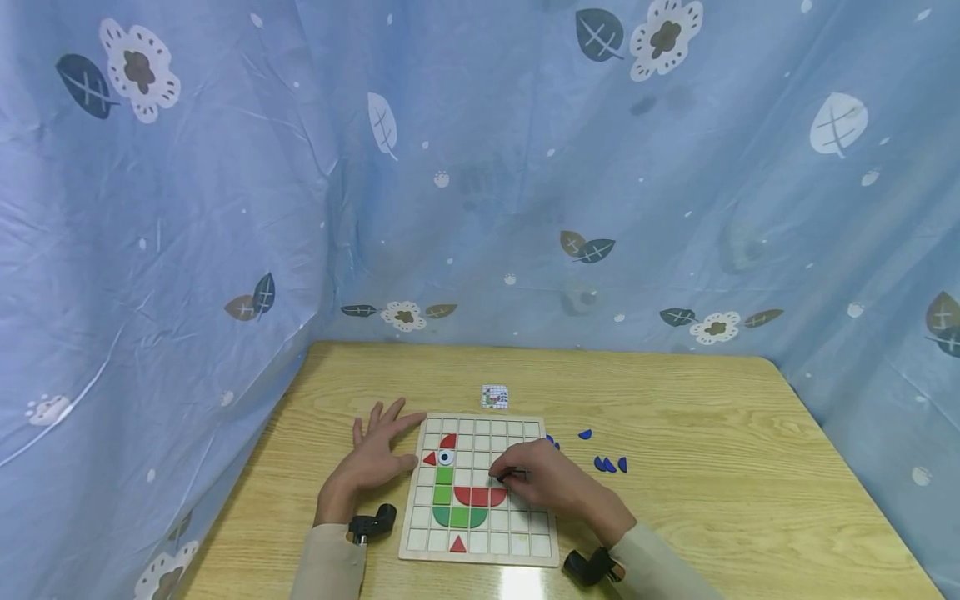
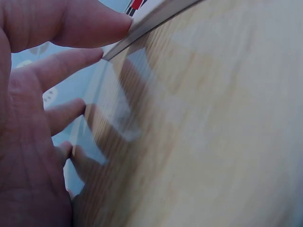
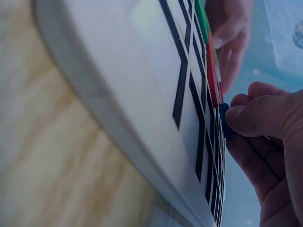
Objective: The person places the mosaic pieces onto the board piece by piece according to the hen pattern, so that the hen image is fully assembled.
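A wooden grid board point(image 1: 517, 546) lies on the table, with red, green and white pieces forming a bird-like figure on its left and middle squares. My left hand point(image 1: 371, 460) has its fingers spread at the board's left edge; in the left wrist view the thumb point(image 2: 94, 26) and a fingertip touch that edge. Over the board's right half, my right hand point(image 1: 543, 473) pinches a small blue piece point(image 3: 225, 121) between thumb and fingers, close to the grid. A red strip of pieces point(image 1: 480, 497) lies just below those fingertips. The blue piece's full outline is hidden.
Several loose blue pieces point(image 1: 609, 464) lie on the table right of the board, some partly behind my right hand. A small picture card point(image 1: 494, 397) with a similar bird design sits beyond the board. A patterned blue curtain point(image 1: 480, 208) hangs behind the table point(image 1: 690, 517).
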`<action>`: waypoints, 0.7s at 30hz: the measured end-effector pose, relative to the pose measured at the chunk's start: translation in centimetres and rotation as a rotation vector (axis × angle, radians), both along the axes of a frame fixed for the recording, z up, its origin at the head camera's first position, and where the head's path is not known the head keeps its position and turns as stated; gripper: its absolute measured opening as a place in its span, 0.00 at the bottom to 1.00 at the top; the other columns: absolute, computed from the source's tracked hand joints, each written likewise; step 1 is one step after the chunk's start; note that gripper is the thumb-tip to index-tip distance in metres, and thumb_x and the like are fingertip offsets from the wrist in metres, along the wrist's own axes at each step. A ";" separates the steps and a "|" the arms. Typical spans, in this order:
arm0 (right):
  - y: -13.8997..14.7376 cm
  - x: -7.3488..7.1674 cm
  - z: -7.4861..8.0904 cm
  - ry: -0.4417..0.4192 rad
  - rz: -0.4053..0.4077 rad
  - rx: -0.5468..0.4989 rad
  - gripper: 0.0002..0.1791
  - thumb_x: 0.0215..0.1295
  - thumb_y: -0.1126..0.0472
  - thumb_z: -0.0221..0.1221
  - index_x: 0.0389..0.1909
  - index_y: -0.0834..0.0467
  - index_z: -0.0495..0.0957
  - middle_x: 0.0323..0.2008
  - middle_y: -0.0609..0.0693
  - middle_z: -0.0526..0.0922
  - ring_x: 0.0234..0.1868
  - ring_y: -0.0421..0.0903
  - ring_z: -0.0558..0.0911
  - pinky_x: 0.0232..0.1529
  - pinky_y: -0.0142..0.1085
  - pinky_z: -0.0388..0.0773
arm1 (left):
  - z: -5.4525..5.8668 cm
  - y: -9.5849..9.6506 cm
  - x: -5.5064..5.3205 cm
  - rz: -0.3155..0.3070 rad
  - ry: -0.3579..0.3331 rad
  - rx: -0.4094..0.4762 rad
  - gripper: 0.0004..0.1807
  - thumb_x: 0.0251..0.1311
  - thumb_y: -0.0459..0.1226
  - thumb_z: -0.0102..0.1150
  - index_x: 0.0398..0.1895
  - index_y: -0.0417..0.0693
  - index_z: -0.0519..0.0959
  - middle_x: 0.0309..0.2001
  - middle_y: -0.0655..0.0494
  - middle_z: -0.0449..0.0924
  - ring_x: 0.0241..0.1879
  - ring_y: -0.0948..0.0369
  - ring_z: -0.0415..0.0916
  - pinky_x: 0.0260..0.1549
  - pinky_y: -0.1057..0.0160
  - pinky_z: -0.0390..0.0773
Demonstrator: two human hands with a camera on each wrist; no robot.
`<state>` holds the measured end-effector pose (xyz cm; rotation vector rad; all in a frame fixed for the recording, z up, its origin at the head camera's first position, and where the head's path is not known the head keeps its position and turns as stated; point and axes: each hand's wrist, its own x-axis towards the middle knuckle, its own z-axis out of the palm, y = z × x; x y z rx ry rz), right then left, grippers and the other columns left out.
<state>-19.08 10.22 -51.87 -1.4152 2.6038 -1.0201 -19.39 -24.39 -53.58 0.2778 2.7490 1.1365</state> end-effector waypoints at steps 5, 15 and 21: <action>-0.5 -0.2 -0.1 -0.050 -0.024 0.084 0.14 0.71 0.71 0.68 0.50 0.52 0.92 0.48 0.40 0.93 0.50 0.36 0.89 0.56 0.33 0.87 | 0.0 0.0 0.0 -0.001 0.001 0.003 0.43 0.58 0.35 0.68 0.81 0.58 0.73 0.91 0.41 0.44 0.89 0.34 0.23 0.77 0.25 0.15; -0.8 -0.4 -0.1 -0.101 0.005 0.096 0.14 0.72 0.71 0.68 0.49 0.50 0.92 0.48 0.39 0.93 0.50 0.33 0.88 0.55 0.31 0.87 | -0.1 0.0 0.0 0.000 0.009 0.001 0.42 0.58 0.34 0.68 0.81 0.57 0.74 0.90 0.40 0.45 0.88 0.33 0.24 0.77 0.24 0.16; -0.9 -0.2 -0.3 -0.114 -0.010 0.116 0.15 0.72 0.70 0.68 0.51 0.49 0.92 0.49 0.38 0.93 0.52 0.32 0.88 0.56 0.30 0.86 | 0.0 0.0 0.0 0.001 0.009 -0.001 0.43 0.58 0.34 0.68 0.81 0.56 0.74 0.90 0.39 0.45 0.88 0.33 0.24 0.77 0.24 0.17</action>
